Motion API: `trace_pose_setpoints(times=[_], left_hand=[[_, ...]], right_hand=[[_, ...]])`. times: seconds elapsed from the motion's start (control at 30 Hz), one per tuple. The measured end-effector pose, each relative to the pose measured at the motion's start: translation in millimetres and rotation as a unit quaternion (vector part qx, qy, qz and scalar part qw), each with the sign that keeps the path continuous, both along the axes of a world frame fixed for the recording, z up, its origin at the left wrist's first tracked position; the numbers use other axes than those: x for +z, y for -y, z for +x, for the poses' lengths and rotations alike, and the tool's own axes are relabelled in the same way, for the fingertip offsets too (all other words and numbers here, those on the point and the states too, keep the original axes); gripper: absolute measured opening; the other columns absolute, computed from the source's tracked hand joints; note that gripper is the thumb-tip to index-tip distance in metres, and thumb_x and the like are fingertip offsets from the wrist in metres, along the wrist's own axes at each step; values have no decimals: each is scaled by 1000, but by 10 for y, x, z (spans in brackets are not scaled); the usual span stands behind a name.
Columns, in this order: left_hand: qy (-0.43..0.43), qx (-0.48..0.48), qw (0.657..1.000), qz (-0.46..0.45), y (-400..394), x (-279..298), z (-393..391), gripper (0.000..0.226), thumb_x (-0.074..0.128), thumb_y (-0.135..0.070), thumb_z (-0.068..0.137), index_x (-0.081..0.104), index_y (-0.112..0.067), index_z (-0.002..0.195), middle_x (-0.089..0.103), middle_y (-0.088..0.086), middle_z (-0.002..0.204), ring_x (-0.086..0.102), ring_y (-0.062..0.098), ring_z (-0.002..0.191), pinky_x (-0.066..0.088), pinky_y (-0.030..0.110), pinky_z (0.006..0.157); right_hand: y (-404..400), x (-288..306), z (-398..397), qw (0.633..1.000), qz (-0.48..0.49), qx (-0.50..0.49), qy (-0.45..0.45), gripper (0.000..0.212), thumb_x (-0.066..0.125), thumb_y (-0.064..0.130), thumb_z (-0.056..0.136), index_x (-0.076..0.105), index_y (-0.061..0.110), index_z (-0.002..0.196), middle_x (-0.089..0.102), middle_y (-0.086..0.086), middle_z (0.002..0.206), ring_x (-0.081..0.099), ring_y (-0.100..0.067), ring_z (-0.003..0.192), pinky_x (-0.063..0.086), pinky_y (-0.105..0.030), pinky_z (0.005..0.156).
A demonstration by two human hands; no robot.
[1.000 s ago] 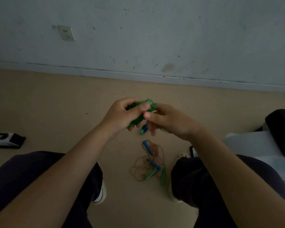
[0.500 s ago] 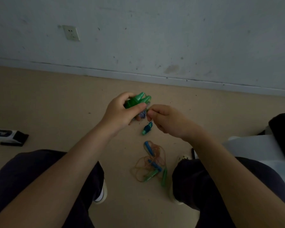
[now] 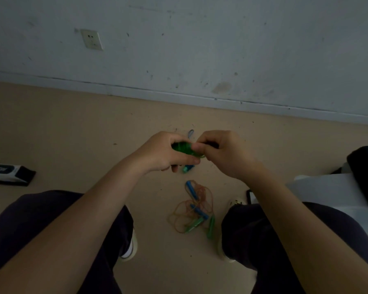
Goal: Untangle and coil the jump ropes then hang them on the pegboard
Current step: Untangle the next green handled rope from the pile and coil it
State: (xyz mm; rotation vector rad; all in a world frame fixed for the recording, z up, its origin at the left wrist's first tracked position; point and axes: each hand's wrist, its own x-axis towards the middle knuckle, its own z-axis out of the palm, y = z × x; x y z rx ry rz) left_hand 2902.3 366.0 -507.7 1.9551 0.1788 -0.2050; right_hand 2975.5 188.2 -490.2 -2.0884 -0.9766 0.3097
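Observation:
My left hand (image 3: 166, 153) grips the green jump-rope handles (image 3: 182, 147) in front of me, above the floor. My right hand (image 3: 221, 151) touches it from the right and pinches the rope at the handles' end; a speckled bit of cord (image 3: 191, 133) sticks up between the hands. A blue-green handle (image 3: 187, 168) hangs just under my left hand. On the floor between my knees lies a tangle of orange rope (image 3: 191, 209) with blue and green handles.
A black and white box (image 3: 9, 171) lies on the floor at the left. A white sheet (image 3: 336, 194) and a dark object (image 3: 365, 164) sit at the right. The wall with a socket (image 3: 92, 39) stands ahead. My legs frame the tangle.
The green handles have turned from pointing up-right to lying flatter in my left hand. My right hand has closed in against them, and the cord end now sticks up between the hands.

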Motion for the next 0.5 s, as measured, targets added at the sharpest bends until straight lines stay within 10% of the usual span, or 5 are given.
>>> trace_pose_setpoints(times=[0.5], left_hand=[[71,94,992,-48,60,-14,-38,24,85,-39,77,75,-31,98,74,0,72,64,13,55,41,23,41]], right_hand=[[-4,37,58,920,230,-71,-309,9,66,2,88,71,7,83,65,-4,64,57,-13,52,48,-21,51]])
